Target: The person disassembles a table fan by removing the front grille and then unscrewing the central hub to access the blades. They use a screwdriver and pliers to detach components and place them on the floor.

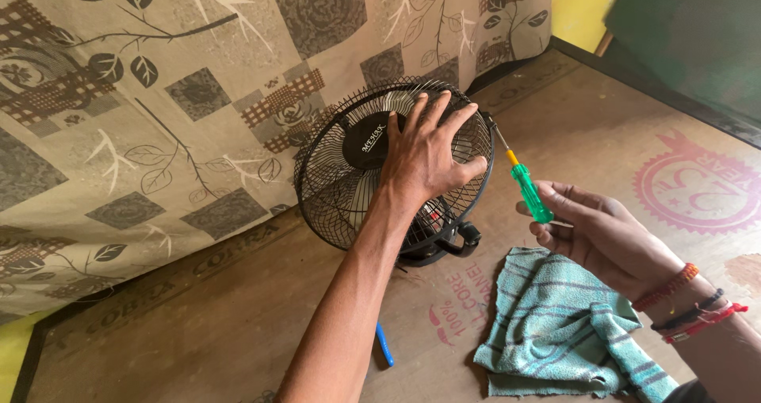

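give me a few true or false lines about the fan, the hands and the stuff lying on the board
1. The left hand lies flat with spread fingers on the black wire grille of the small table fan. True.
2. The right hand holds a red-handled hammer. False: it holds a green-handled screwdriver with a yellow collar, its tip at the grille's rim.
3. A teal striped cloth lies on the brown board below the right hand. True.
4. The fan stands on the cloth. False: it stands on the board, beside the cloth.
5. A slim blue tool lies on the board near the left forearm. True.
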